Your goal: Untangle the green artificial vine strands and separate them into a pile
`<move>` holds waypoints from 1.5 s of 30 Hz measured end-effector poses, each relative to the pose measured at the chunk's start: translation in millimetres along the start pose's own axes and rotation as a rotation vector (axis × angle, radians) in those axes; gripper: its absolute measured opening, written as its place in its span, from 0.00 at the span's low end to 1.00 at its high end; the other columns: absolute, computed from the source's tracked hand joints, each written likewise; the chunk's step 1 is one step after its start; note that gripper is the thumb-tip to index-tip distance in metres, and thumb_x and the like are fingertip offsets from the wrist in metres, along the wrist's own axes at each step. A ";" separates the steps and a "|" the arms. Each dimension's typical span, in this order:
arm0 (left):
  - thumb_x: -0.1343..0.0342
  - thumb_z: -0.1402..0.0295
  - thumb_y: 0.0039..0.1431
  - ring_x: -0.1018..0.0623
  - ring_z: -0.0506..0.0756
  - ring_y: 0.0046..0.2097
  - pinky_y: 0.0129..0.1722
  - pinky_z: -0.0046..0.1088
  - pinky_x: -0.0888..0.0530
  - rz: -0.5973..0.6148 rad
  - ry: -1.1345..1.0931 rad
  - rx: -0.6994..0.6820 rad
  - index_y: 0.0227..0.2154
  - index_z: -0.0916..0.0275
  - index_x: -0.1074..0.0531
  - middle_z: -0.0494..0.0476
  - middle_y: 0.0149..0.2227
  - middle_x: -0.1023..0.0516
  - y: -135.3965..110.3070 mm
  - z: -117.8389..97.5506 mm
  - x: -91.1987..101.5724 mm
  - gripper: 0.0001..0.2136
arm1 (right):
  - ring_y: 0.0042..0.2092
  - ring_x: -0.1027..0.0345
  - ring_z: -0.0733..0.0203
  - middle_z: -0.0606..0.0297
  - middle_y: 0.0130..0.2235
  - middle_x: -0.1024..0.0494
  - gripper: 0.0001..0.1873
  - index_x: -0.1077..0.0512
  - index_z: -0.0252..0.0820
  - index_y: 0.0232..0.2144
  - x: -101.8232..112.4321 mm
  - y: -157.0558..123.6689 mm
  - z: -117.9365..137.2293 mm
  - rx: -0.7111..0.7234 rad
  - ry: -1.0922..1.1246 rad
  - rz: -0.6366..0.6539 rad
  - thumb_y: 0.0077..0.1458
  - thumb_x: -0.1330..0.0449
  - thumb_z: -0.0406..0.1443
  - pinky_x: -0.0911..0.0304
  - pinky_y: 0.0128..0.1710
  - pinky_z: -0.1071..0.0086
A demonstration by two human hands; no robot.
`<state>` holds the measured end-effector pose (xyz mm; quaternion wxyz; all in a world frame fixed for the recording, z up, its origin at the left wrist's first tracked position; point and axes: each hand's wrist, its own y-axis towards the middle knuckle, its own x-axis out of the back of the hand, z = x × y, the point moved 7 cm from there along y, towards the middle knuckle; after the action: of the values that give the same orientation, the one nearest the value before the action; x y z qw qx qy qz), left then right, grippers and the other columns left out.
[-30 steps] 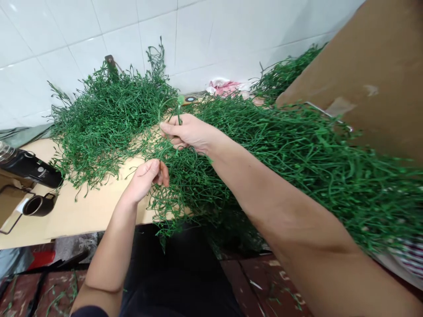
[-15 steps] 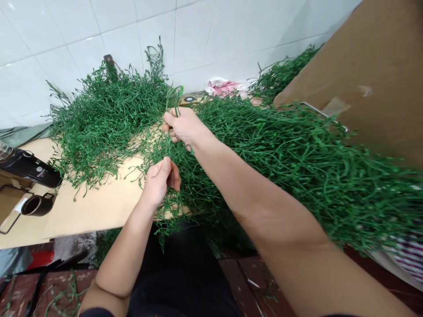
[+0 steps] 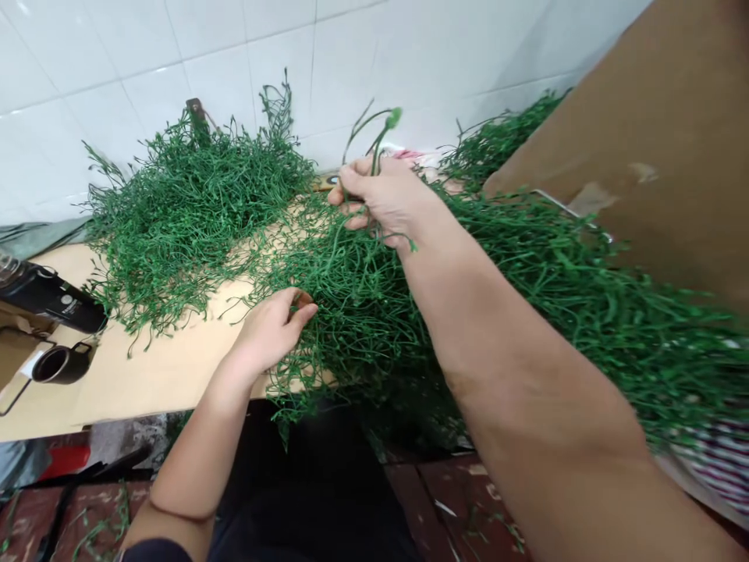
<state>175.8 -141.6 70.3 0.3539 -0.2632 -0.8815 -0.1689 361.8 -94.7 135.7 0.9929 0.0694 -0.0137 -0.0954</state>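
My right hand (image 3: 383,197) is closed around a green plastic sprig (image 3: 380,136) whose stem tips stick up above my fingers. It is raised over a big tangle of green plastic strands (image 3: 527,289) that spills from the right. My left hand (image 3: 272,328) rests lower on the near edge of the tangle, fingers curled and pinching thin strands. A second heap of the same green strands (image 3: 187,203) lies at the back left against the tiled wall.
A tan tabletop (image 3: 164,367) carries the heaps. A black flask (image 3: 50,297) and a black cup (image 3: 55,363) sit at the left edge. A brown cardboard sheet (image 3: 655,140) leans at the right. Pink cloth (image 3: 413,154) lies by the wall.
My right hand has lifted up and to the right, drawing the sprig out of the tangle. My left hand has loosened and dropped slightly onto the strands.
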 end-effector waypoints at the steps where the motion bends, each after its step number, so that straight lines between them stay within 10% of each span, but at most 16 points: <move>1: 0.51 0.58 0.57 0.27 0.56 0.42 0.42 0.36 0.30 -0.066 0.062 -0.012 0.41 0.62 0.31 0.60 0.42 0.26 3.5 3.1 6.1 0.15 | 0.18 0.53 0.77 0.70 0.23 0.34 0.11 0.41 0.40 0.25 -7.5 -7.0 4.8 -0.002 0.010 0.001 0.54 0.43 0.38 0.53 0.15 0.79; 8: 0.45 0.58 0.53 0.30 0.57 0.50 0.44 0.34 0.29 -0.416 -0.117 -0.102 0.50 0.64 0.37 0.66 0.54 0.35 13.6 -2.8 42.2 0.24 | 0.18 0.56 0.78 0.69 0.23 0.32 0.13 0.41 0.39 0.24 -44.4 -30.0 11.7 -0.003 0.059 0.169 0.53 0.41 0.38 0.54 0.14 0.80; 14: 0.45 0.60 0.53 0.33 0.47 0.27 0.29 0.23 0.35 -0.196 -0.554 -0.102 0.28 0.65 0.30 0.50 0.23 0.32 36.0 -20.0 15.0 0.12 | 0.17 0.58 0.79 0.70 0.22 0.33 0.13 0.41 0.40 0.24 -58.8 -35.0 7.7 -0.016 0.097 0.242 0.51 0.39 0.36 0.56 0.13 0.78; 26: 0.49 0.66 0.57 0.40 0.43 0.19 0.21 0.20 0.42 -0.120 -0.757 0.040 0.23 0.63 0.39 0.45 0.19 0.37 27.5 -6.0 0.5 0.10 | 0.16 0.58 0.79 0.71 0.23 0.32 0.11 0.44 0.41 0.24 -43.7 -27.3 2.8 -0.014 0.167 0.066 0.57 0.47 0.31 0.59 0.15 0.77; 33: 0.54 0.63 0.60 0.41 0.44 0.17 0.20 0.21 0.42 0.090 -0.543 -0.001 0.25 0.62 0.34 0.44 0.14 0.42 1.0 -11.2 -38.9 0.11 | 0.16 0.61 0.77 0.77 0.19 0.44 0.11 0.49 0.44 0.26 11.5 -8.0 6.7 -0.022 0.300 -0.372 0.61 0.56 0.30 0.65 0.17 0.77; 38: 0.51 0.67 0.56 0.28 0.49 0.33 0.35 0.27 0.31 -0.091 -0.354 -0.036 0.38 0.63 0.31 0.56 0.35 0.25 11.5 5.4 -20.0 0.09 | 0.15 0.61 0.77 0.76 0.19 0.42 0.11 0.48 0.43 0.25 9.6 -14.1 15.7 0.013 0.281 -0.286 0.61 0.54 0.31 0.66 0.17 0.76; 45: 0.48 0.70 0.53 0.32 0.55 0.53 0.51 0.35 0.34 -0.431 -0.431 -0.091 0.49 0.60 0.36 0.61 0.55 0.35 16.9 -2.5 26.8 0.19 | 0.17 0.62 0.77 0.75 0.21 0.41 0.13 0.46 0.42 0.23 -25.1 -29.2 21.7 0.060 0.353 -0.060 0.61 0.54 0.32 0.65 0.17 0.76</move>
<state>170.7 -120.0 93.0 0.1028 -0.1155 -0.9632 -0.2198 330.8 -121.2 152.7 0.9741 0.1150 0.1602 -0.1107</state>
